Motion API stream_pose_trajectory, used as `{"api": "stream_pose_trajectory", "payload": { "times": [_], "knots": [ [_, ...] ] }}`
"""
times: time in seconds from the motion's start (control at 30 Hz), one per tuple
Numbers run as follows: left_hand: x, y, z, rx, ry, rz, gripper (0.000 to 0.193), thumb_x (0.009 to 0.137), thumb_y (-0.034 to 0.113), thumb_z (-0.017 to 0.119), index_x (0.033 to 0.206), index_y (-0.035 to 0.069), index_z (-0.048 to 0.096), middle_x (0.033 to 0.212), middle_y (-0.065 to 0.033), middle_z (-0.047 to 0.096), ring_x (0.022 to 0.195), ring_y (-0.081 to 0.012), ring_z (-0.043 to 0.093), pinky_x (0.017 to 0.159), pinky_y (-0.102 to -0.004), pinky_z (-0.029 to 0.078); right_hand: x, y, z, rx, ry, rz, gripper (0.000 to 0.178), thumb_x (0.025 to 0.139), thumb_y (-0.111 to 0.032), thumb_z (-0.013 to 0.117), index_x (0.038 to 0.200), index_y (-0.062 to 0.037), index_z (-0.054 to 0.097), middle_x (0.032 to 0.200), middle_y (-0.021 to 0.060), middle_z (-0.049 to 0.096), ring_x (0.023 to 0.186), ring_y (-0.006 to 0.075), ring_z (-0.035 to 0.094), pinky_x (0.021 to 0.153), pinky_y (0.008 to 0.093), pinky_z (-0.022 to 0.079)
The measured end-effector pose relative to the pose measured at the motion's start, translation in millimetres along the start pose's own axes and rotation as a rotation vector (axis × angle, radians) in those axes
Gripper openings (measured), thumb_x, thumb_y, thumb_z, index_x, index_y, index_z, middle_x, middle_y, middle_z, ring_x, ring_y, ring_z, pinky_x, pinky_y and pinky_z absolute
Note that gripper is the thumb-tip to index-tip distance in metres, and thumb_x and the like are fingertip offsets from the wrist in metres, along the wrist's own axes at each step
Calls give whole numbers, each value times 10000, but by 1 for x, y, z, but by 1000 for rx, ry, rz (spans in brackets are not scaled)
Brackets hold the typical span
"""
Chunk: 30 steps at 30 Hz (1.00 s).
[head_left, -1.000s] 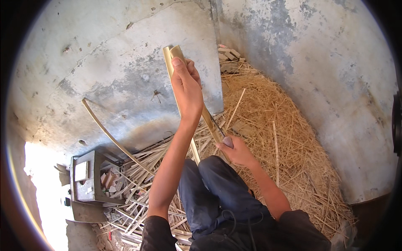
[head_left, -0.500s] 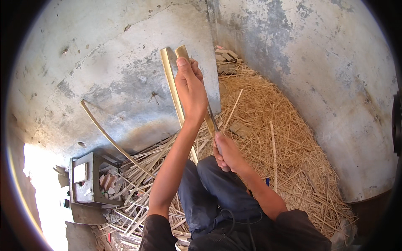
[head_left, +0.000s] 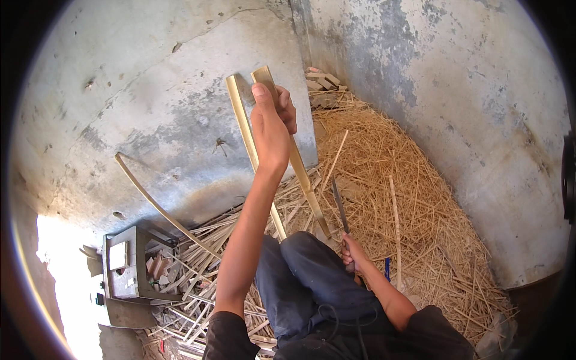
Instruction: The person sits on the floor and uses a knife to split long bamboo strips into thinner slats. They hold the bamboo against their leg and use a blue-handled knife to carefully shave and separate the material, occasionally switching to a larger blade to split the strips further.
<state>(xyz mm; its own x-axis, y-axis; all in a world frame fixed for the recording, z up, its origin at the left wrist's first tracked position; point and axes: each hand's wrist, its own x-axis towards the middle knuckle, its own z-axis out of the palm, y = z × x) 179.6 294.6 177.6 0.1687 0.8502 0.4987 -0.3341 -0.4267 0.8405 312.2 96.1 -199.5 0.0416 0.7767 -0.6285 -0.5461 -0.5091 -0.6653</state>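
Note:
My left hand point(head_left: 271, 132) is raised in front of the wall, its fingers wrapped round the upper part of a split bamboo strip point(head_left: 300, 170). The strip slants downward, its lower end beside my right knee. In my right hand point(head_left: 355, 252) I grip a long knife point(head_left: 340, 207) by its handle, low beside my right thigh. The narrow dark blade points up and away from me, apart from the strip. A second bamboo strip point(head_left: 241, 117) leans upright against the wall to the left of my left hand; my forearm hides part of it.
A big pile of straw-like shavings point(head_left: 414, 210) spreads to the right. Thin slats point(head_left: 204, 288) lie heaped at the left near a grey box-like frame point(head_left: 135, 262). One curved strip point(head_left: 153, 201) leans on the wall point(head_left: 162, 114). Bricks point(head_left: 324, 81) are stacked in the corner.
My right hand has drawn the knife down and to the right, off the strip's side. My left hand keeps its hold on the bamboo strip, nearly in place.

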Motion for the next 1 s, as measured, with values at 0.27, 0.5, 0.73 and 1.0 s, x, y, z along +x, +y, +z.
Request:
{"api": "stream_pose_trajectory", "payload": {
  "times": [0.27, 0.5, 0.73, 1.0],
  "knots": [
    [11, -9, 6, -77, -165, -60, 687, 1058, 763, 248, 815, 134, 379, 664, 48, 304, 558, -78, 242, 498, -281, 201, -84, -88, 108, 169, -320, -292, 510, 1079, -622, 460, 965, -125, 464, 563, -20, 385, 362, 86, 343, 363, 267, 333],
    [1, -5, 10, -48, -126, -31, 683, 1060, 760, 243, 803, 138, 358, 661, 46, 297, 555, -78, 237, 493, -286, 192, -105, -110, 160, 158, -332, -378, 513, 1092, -611, 427, 963, -115, 457, 561, -9, 389, 357, 88, 332, 355, 264, 330],
    [-1, -1, -4, -103, -171, -67, 656, 1077, 729, 260, 807, 139, 354, 667, 48, 272, 554, -75, 212, 489, -283, 184, -104, -112, 151, 121, -312, -268, 525, 1086, -621, 428, 949, -115, 453, 549, -13, 389, 350, 83, 320, 352, 267, 324],
    [-4, 0, -1, -97, -146, -46, 654, 1079, 725, 263, 794, 143, 354, 655, 52, 275, 544, -72, 207, 484, -285, 180, -103, -132, 161, -10, -322, -395, 487, 1107, -561, 421, 927, -109, 445, 548, -13, 386, 359, 80, 329, 354, 268, 322]
  ]
}}
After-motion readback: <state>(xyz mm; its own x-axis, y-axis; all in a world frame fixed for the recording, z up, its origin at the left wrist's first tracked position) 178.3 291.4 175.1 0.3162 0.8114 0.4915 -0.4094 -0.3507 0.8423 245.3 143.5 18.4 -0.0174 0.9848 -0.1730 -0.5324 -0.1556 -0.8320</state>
